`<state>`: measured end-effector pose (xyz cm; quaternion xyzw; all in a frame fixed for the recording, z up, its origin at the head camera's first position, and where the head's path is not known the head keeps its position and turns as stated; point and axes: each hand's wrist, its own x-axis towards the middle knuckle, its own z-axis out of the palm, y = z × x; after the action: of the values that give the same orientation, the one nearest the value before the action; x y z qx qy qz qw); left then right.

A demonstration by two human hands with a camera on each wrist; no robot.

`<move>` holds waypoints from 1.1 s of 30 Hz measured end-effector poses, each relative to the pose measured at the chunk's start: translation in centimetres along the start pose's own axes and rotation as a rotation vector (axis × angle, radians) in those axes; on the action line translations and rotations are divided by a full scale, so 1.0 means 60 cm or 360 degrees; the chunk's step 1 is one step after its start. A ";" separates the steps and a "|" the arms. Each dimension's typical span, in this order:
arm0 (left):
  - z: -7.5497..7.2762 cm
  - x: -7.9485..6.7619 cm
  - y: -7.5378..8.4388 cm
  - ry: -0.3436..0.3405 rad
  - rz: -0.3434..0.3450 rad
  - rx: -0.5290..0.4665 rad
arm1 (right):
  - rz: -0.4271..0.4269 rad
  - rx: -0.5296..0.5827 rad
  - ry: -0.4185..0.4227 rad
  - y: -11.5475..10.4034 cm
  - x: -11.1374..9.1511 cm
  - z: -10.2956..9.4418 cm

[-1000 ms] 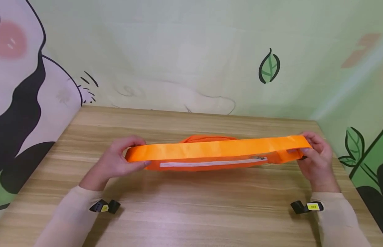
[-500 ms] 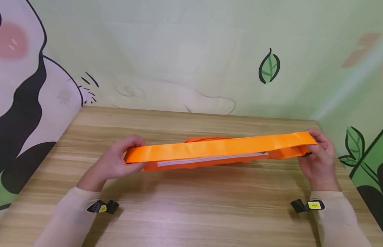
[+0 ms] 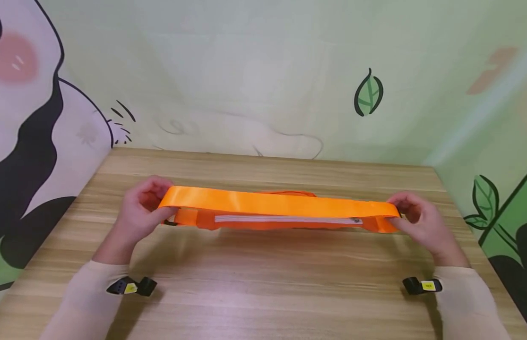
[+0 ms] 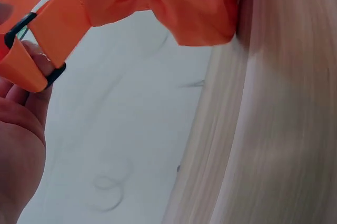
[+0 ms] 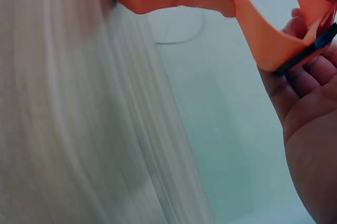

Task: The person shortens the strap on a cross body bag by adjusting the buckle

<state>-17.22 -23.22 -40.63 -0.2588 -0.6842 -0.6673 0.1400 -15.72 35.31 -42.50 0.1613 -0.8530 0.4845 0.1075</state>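
Observation:
An orange waist bag (image 3: 246, 225) with a white zipper (image 3: 284, 219) spans the space between my hands over the wooden table. Its bright orange strap (image 3: 267, 200) stretches across in front of the bag, partly covering it. At the left end my left hand (image 3: 137, 215) pinches the strap between thumb and fingers, beside a black buckle piece (image 4: 55, 75). My right hand (image 3: 427, 226) pinches the other end, where the strap loops through another black buckle piece (image 5: 305, 54). In both wrist views the bag's cloth body (image 4: 205, 10) hangs with its lower edge close to the tabletop.
The wooden table (image 3: 263, 297) reaches back to a pale green wall (image 3: 246, 85) painted with a panda and leaves. A black wrist camera (image 3: 133, 286) sits on the left sleeve, with a matching camera (image 3: 420, 285) on the right one.
My left hand has shifted left and slightly up, and the right hand has come left and down. The strap now slopes down to the right, and a black buckle piece shows by the left hand.

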 end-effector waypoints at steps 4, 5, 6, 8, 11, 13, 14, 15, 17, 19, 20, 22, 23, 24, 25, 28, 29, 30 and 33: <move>-0.002 0.006 -0.006 0.0005 0.0010 -0.0352 | 0.0004 -0.0231 -0.0106 -0.003 0.003 0.010; -0.002 0.007 -0.008 -0.0019 0.0019 -0.0458 | 0.0009 -0.0243 -0.0118 -0.002 0.004 0.012; -0.003 0.009 -0.011 -0.0047 0.0026 -0.0573 | 0.0015 -0.0255 -0.0127 -0.003 0.004 0.015; -0.004 0.011 -0.016 -0.0116 0.0047 -0.0783 | 0.0030 -0.0259 -0.0134 -0.002 0.004 0.017; -0.007 0.014 -0.020 -0.0172 0.0066 -0.0871 | 0.0043 -0.0240 -0.0122 0.001 0.003 0.020; -0.011 0.013 -0.021 -0.0184 0.0046 -0.0800 | 0.0035 -0.0193 -0.0093 0.005 0.002 0.020; -0.013 0.011 -0.020 -0.0181 0.0022 -0.0711 | 0.0027 -0.0164 -0.0072 0.007 0.002 0.019; -0.015 0.009 -0.020 -0.0172 -0.0020 -0.0595 | 0.0020 -0.0137 -0.0047 0.009 0.001 0.018; -0.019 0.004 -0.017 -0.0173 -0.0130 -0.0336 | 0.0010 -0.0073 0.0004 0.013 -0.002 0.014; -0.020 0.000 -0.014 -0.0194 -0.0249 -0.0035 | 0.0016 -0.0011 0.0036 0.017 -0.005 0.009; -0.021 -0.001 -0.013 -0.0217 -0.0302 0.0106 | 0.0024 0.0033 0.0054 0.018 -0.007 0.005; -0.020 -0.002 -0.011 -0.0279 -0.0368 0.0306 | 0.0038 0.0101 0.0085 0.019 -0.010 -0.001; -0.020 -0.002 -0.011 -0.0308 -0.0386 0.0378 | 0.0042 0.0154 0.0097 0.019 -0.011 -0.004; -0.019 -0.001 -0.011 -0.0334 -0.0397 0.0437 | 0.0043 0.0201 0.0108 0.018 -0.011 -0.006; -0.019 -0.001 -0.011 -0.0352 -0.0410 0.0454 | 0.0036 0.0245 0.0113 0.016 -0.011 -0.007; -0.019 -0.002 -0.010 -0.0317 -0.0469 0.0415 | 0.0009 0.0296 0.0074 0.011 -0.006 -0.009; -0.019 -0.003 -0.009 -0.0281 -0.0494 0.0358 | 0.0000 0.0271 0.0055 0.008 -0.003 -0.008; -0.019 -0.003 -0.008 -0.0244 -0.0508 0.0277 | -0.0008 0.0233 0.0032 0.005 -0.001 -0.007; -0.016 -0.003 -0.010 -0.0144 -0.0471 -0.0077 | -0.0013 0.0114 -0.0003 -0.001 0.003 -0.002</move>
<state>-17.55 -24.21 -41.15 -0.1883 -0.7043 -0.6845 0.0028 -15.88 35.38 -42.32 0.1688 -0.8345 0.5143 0.1028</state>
